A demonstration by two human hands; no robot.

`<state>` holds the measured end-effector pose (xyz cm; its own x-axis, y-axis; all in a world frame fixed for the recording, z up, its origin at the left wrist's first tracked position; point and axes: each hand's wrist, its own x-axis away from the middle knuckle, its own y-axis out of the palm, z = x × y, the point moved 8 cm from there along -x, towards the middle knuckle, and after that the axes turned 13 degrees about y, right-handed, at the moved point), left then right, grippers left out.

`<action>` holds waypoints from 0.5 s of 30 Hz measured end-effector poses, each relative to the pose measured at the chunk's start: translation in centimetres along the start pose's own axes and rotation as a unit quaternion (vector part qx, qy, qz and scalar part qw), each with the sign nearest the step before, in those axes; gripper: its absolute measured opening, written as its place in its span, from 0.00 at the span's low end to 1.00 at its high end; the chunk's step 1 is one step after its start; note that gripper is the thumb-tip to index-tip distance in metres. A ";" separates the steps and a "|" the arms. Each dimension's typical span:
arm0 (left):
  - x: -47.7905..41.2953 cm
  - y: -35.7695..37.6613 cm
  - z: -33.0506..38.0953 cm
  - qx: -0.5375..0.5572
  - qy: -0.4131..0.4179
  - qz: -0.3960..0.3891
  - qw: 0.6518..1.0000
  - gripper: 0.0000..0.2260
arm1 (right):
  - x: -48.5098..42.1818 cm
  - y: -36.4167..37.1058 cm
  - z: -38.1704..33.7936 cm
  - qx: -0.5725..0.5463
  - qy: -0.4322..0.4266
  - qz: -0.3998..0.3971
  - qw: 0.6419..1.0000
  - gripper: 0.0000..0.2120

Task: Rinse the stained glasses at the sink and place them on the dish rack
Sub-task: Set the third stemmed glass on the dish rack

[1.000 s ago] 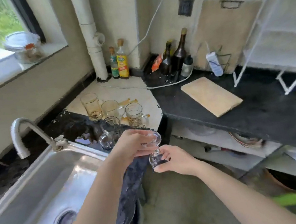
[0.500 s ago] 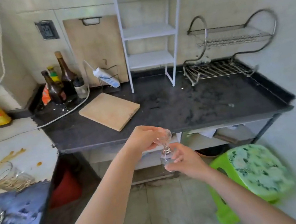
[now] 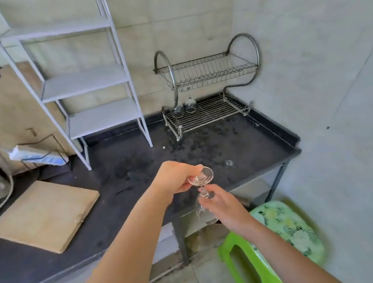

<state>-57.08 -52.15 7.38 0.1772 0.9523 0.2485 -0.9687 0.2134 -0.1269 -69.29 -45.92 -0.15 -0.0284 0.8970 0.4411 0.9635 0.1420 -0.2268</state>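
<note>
The dark worktop (image 3: 241, 148) carries the dish rack (image 3: 205, 112) at its back right corner, two upturned glasses (image 3: 190, 106) already on its lower tier. Over the front edge both hands grasp an inverted stemmed glass (image 3: 201, 182): left hand (image 3: 175, 176) pinching the foot, right hand (image 3: 222, 204) around the bowl. Racking it remains.

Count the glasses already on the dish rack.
2, both upside down at the left end of the dish rack's lower tier: one by the left post, one beside it.
</note>
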 end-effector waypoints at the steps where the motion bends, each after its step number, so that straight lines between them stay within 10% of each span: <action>1: -1.7 0.3 0.1 0.000 -0.005 -0.001 1.000 0.18 | -1.3 -0.8 -0.5 -0.001 -0.001 0.012 1.000 0.11; 15: -23.0 1.9 2.2 0.061 -0.067 -0.001 0.996 0.08 | -19.6 -11.4 -9.0 0.180 -0.085 0.260 0.945 0.07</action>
<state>-63.39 -74.11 3.56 0.1625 0.9128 0.3748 -0.9837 0.1796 -0.0109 -77.35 -68.89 1.60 0.3519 0.9347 0.0493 0.7071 -0.2310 -0.6683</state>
